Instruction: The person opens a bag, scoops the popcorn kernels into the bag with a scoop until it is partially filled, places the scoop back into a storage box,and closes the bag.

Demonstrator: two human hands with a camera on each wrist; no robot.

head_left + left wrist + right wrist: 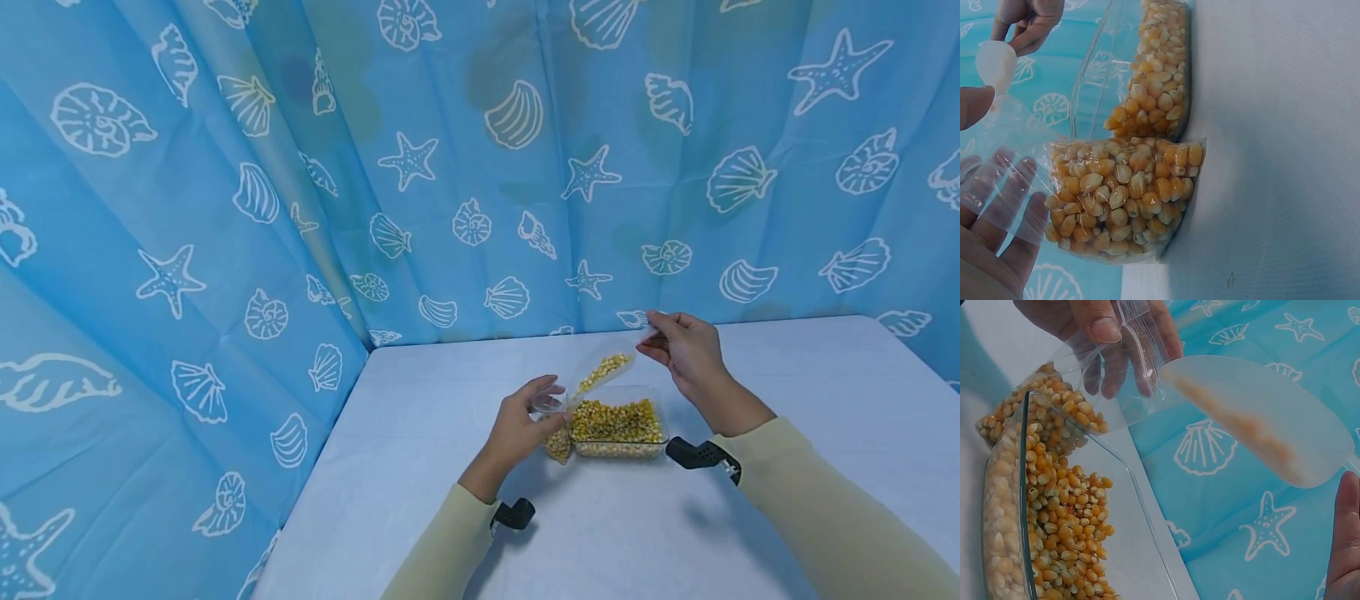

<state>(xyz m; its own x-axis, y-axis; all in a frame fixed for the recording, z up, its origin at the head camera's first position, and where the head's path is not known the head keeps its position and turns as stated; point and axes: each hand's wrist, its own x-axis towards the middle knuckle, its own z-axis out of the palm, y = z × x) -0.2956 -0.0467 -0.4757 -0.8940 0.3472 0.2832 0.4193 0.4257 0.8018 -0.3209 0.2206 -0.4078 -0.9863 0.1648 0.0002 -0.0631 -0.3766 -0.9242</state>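
My left hand point(521, 421) pinches the top of a clear zip bag point(1125, 200), its thumb in front and the other fingers behind the plastic. Yellow corn kernels fill the bag's lower part, which sits low by the table. My right hand point(690, 354) grips the handle of a translucent white scoop point(1260, 419). Corn lies along the scoop, which slants down to the left with its tip at the bag's mouth. Just right of the bag stands a clear glass container point(1026, 487), holding more corn kernels point(615, 421); the scoop passes above it.
A white-covered table point(420, 467) lies under everything. Behind it and along its left side hangs a blue curtain point(465, 167) with white shell and starfish prints. Each wrist carries a black camera mount point(513, 513).
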